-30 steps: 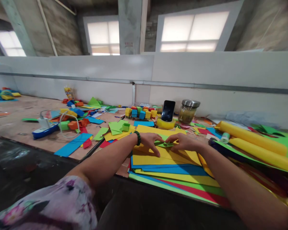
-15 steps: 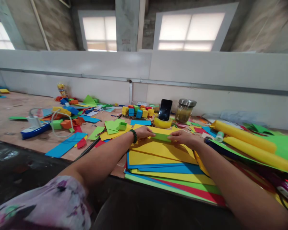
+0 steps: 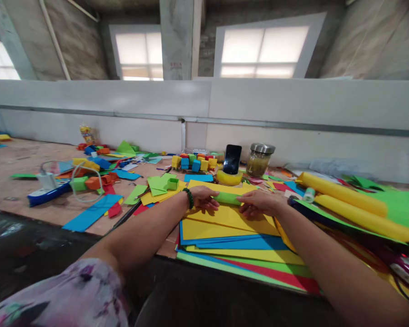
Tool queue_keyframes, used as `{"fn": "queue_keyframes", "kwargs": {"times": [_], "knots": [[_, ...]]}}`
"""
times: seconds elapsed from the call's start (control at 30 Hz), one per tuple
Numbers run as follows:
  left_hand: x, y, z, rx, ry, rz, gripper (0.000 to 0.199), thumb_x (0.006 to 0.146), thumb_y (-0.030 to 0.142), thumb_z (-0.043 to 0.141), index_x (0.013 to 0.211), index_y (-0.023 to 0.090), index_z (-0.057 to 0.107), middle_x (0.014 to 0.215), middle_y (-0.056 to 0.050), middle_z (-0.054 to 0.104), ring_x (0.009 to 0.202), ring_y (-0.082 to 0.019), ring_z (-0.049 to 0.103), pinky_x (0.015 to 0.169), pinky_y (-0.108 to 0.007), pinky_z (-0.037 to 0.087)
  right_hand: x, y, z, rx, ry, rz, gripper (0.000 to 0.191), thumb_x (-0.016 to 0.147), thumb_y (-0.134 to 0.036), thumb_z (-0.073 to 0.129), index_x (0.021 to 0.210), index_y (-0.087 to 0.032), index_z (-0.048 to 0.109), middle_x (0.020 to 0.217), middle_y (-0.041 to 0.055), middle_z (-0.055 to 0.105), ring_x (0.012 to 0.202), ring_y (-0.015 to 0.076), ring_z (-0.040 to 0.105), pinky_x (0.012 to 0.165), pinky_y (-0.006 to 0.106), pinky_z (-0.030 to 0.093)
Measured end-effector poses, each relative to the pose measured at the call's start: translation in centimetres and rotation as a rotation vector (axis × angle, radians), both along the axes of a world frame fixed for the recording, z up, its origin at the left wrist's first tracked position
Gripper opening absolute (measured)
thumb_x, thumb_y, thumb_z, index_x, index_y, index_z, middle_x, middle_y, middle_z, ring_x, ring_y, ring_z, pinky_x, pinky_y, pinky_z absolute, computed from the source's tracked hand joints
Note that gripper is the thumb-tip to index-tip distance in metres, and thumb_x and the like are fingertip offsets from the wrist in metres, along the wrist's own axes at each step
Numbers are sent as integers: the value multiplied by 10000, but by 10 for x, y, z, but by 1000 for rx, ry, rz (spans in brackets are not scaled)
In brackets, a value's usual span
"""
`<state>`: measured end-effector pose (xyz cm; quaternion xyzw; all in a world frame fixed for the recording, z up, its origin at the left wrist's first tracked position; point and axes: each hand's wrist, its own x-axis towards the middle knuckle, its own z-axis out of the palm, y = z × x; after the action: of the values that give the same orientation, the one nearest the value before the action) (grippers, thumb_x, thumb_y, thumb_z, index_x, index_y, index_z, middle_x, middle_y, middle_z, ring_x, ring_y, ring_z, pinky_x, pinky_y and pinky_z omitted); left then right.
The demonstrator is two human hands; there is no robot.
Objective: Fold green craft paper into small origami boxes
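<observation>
A narrow green foam-sheet strip stretches between my hands, bowed into a curve. My left hand, with a dark beaded bracelet at the wrist, pinches its left end. At the other end, my right hand grips it between thumb and fingers. Both hands are just above a stack of coloured sheets, yellow on top, with blue, green and red edges below. Left of the stack are green pieces and a small open green box.
Behind the stack stand a phone on a yellow tape roll and a lidded glass jar. Small coloured blocks sit left of them. Yellow rolls lie at right. A blue-and-white power strip is at left.
The green strip was flatter and now looks rolled or curved. The fingers of both hands have shifted around its ends. The camera view has tilted slightly upward.
</observation>
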<state>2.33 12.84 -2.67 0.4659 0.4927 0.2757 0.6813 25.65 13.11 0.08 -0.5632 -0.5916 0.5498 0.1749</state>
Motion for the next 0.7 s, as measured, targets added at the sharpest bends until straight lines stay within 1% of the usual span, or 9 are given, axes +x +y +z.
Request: {"fn": "queue_keyframes", "kwargs": {"times": [0.07, 0.13, 0.2, 0.3, 0.37, 0.47, 0.57, 0.63, 0.7], "knots": [[1, 0, 2, -70, 17, -33, 291, 897, 350, 537, 806, 86, 618, 715, -144, 708, 600, -203, 696, 404, -184, 426, -2, 0, 1, -23, 55, -20, 259, 743, -345, 750, 820, -129, 630, 732, 131, 733, 565, 171, 688, 425, 206, 517], [3, -1, 4, -110, 1, -49, 366, 929, 403, 469, 859, 81, 628, 797, -158, 720, 671, -196, 707, 451, -187, 462, -5, 0, 1, -10, 122, -42, 202, 788, -301, 709, 863, -126, 641, 768, 124, 738, 602, 167, 697, 457, 208, 534], [6, -3, 6, -68, -108, 13, 324, 932, 380, 482, 921, 93, 631, 873, -140, 727, 706, -170, 705, 515, -188, 493, -8, 0, 1, 41, 188, -73, 144, 803, -253, 692, 858, -123, 659, 752, 103, 732, 597, 149, 688, 488, 204, 545], [12, -6, 9, 82, -325, 181, 147, 899, 233, 560, 968, 124, 631, 976, -103, 724, 746, -147, 703, 607, -203, 524, -13, -2, 2, 162, 288, -131, 104, 788, -238, 706, 803, -141, 672, 728, 67, 718, 617, 123, 679, 527, 175, 542], [15, -8, 11, 177, -400, 234, 110, 878, 166, 577, 951, 120, 645, 1022, -104, 714, 775, -148, 704, 646, -214, 532, -16, -3, 4, 232, 357, -151, 126, 757, -268, 736, 789, -167, 669, 781, 52, 722, 687, 123, 689, 571, 168, 544], [18, -12, 15, 279, -467, 219, 107, 842, 119, 603, 923, 109, 672, 1041, -117, 708, 817, -149, 702, 687, -217, 528, -21, -6, 5, 299, 475, -147, 257, 654, -325, 811, 831, -186, 687, 856, 44, 732, 731, 136, 692, 630, 203, 552], [20, -16, 18, 339, -500, 201, 121, 783, 104, 654, 899, 103, 689, 999, -119, 715, 819, -151, 695, 715, -227, 528, -25, -8, 4, 376, 566, -179, 389, 536, -382, 866, 822, -167, 711, 769, 35, 725, 654, 128, 672, 609, 214, 533], [21, -19, 19, 372, -507, 214, 164, 754, 136, 690, 915, 108, 700, 978, -111, 715, 808, -150, 688, 712, -234, 531, -27, -9, 4, 428, 580, -212, 406, 497, -396, 877, 783, -159, 713, 709, 16, 710, 614, 110, 651, 602, 208, 518], [22, -21, 20, 408, -507, 246, 224, 730, 201, 730, 938, 121, 712, 967, -99, 710, 804, -142, 673, 696, -229, 533, -28, -11, 4, 466, 583, -230, 408, 483, -396, 880, 769, -157, 714, 692, 2, 702, 605, 97, 636, 609, 204, 509]]}}
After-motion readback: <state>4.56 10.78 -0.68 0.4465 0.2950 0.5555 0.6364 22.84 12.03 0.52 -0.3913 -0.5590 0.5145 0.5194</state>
